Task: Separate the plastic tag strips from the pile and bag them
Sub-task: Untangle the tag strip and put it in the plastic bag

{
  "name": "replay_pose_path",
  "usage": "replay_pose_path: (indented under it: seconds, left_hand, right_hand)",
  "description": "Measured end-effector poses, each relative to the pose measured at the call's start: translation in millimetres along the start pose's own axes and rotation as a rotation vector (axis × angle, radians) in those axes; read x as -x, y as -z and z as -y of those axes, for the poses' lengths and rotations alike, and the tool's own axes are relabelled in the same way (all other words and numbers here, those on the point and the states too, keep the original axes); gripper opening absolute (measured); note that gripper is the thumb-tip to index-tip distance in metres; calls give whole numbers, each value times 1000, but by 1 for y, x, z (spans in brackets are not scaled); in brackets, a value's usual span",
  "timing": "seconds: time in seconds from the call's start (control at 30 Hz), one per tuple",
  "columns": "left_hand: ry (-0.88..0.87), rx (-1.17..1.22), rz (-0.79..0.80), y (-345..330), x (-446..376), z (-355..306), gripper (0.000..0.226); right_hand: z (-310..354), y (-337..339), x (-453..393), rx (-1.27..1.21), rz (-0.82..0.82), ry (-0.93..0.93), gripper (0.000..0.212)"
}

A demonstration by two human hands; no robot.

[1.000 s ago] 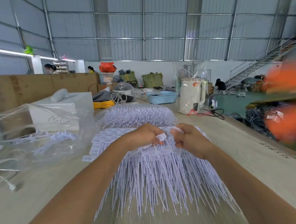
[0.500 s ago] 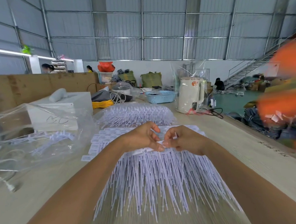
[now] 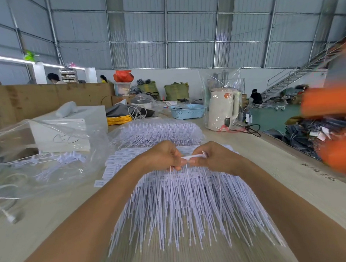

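Left hand (image 3: 163,157) and right hand (image 3: 215,158) both pinch one tag strip (image 3: 192,157) above pile (image 3: 183,200) on table (image 3: 52,223). Strip likely light, floppy, tangle-prone; hold flat top bar, not thin tails.

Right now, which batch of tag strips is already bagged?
The far batch, beyond both hands: it lies inside clear plastic film near the blue basket. The near pile, fanned toward the camera under the hands, lies bare on the table.
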State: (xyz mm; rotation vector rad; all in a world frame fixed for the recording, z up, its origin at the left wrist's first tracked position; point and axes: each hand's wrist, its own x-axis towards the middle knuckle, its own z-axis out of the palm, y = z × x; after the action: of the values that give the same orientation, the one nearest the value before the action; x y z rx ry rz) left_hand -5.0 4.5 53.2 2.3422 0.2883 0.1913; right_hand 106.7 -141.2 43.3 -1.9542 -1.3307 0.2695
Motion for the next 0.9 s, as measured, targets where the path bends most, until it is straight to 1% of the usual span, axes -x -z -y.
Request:
replay_pose_path:
  seconds: [0.07,0.1,0.17,0.23,0.3,0.37,0.43,0.5,0.53,0.57,0.6,0.63,0.67,0.73,0.83,0.9]
  left_hand:
    - [3,-17,8,0,0,-1,31]
    - [2,-3,7,-1,0,-1,35]
    - [23,59,-5,-3,0,-2,35]
    - [78,242,21,-2,0,0,33]
    - [153,542,102,-1,-2,2,35]
    - [209,739,175,-2,-2,4,36]
    - [228,812,236,-1,-1,4,31]
    - [214,879,306,1,2,5,20]
    - [214,890,326,2,4,5,18]
    - [223,842,314,3,4,7,18]
    - [227,734,278,4,5,10,20]
    - [216,603,239,4,5,13,22]
    - [192,495,204,4,4,13,21]
    - [141,385,166,3,4,11,17]
    - [88,251,155,0,3,7,30]
    - [46,147,172,-1,4,3,34]
  right_hand:
    - [-1,-2,-1,108,-24,75,15]
    - [-1,-4,-2,144,-29,102,16]
    - [-1,-7,-2,202,-55,167,14]
    - [-2,-9,-2,231,-163,277,10]
    - [-2,-13,-1,267,-319,404,10]
    - [-2,-20,0,260,-435,487,10]
    - [-5,-25,-1,189,-474,472,10]
    - [-9,-23,-3,53,-448,331,12]
    - [-11,-19,-1,-86,-420,226,13]
    - [-14,-15,0,-233,-385,143,14]
    - [-16,-11,1,-347,-347,88,14]
    - [-18,-9,3,-388,-318,60,15]
    - [-18,-9,4,-405,-294,47,16]
    - [-14,-11,2,-448,-250,44,22]
    - [-5,-18,-3,-455,-200,40,40]
    - [-2,-23,-5,-420,-169,55,37]
